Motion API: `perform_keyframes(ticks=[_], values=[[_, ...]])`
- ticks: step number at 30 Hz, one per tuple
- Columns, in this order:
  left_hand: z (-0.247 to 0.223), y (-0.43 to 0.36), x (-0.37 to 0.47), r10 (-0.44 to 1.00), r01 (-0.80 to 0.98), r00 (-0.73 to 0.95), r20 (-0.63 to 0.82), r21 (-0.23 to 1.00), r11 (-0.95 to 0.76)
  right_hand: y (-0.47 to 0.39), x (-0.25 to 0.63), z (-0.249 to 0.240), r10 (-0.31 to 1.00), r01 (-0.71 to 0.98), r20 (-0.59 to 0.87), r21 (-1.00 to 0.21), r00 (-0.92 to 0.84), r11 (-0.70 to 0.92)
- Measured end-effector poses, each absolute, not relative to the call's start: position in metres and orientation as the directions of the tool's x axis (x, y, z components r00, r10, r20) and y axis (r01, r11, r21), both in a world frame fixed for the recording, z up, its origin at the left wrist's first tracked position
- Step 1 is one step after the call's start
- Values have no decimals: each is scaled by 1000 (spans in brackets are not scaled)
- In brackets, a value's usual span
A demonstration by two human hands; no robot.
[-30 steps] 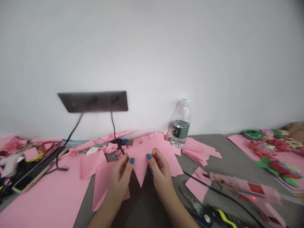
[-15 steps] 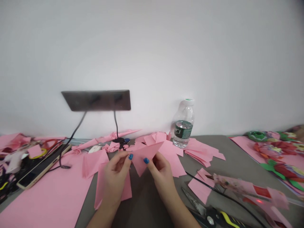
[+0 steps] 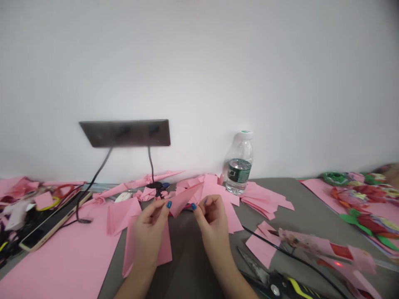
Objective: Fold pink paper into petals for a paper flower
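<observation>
A folded piece of pink paper (image 3: 184,200) is pinched between the thumb and fingers of my left hand (image 3: 150,226), its point aimed up and to the right. My right hand (image 3: 213,222) is just right of the paper, thumb apart from the curled fingers, and I see nothing held in it. Folded pink sheets (image 3: 166,245) lie partly hidden under my left hand. Behind both hands is a heap of cut pink paper pieces (image 3: 215,187).
A water bottle (image 3: 239,166) stands by the wall. To the right are scissors (image 3: 274,286), a pink-wrapped glue gun (image 3: 324,245) with its black cord, and paper flowers (image 3: 368,195). On the left are a phone (image 3: 52,222) and a large pink sheet (image 3: 71,253). A dark socket panel (image 3: 127,133) is on the wall.
My right fingers have come off the paper and moved slightly right. The paper now looks narrower, turned or folded over, in my left hand alone.
</observation>
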State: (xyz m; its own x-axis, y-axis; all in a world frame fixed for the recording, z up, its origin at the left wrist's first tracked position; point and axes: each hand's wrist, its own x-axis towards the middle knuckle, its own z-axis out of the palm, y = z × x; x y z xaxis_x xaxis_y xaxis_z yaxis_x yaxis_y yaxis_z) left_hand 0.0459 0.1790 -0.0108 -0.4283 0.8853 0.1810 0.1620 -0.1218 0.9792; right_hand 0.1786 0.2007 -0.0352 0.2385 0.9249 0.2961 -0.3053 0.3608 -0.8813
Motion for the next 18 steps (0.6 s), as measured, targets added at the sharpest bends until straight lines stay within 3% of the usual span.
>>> perform_keyframes(ticks=[4, 8, 18], values=[[-8, 176, 47, 917, 193, -336, 215, 969, -156, 196, 178, -35, 895, -250, 418, -860, 157, 446], [0, 171, 49, 950, 265, -233, 210, 953, -146, 194, 176, -36, 907, -317, 421, -865, -33, 390], [-15, 183, 45, 962, -8, -154, 224, 974, -228, 198, 167, -53, 925, -506, 354, -828, -136, 242]])
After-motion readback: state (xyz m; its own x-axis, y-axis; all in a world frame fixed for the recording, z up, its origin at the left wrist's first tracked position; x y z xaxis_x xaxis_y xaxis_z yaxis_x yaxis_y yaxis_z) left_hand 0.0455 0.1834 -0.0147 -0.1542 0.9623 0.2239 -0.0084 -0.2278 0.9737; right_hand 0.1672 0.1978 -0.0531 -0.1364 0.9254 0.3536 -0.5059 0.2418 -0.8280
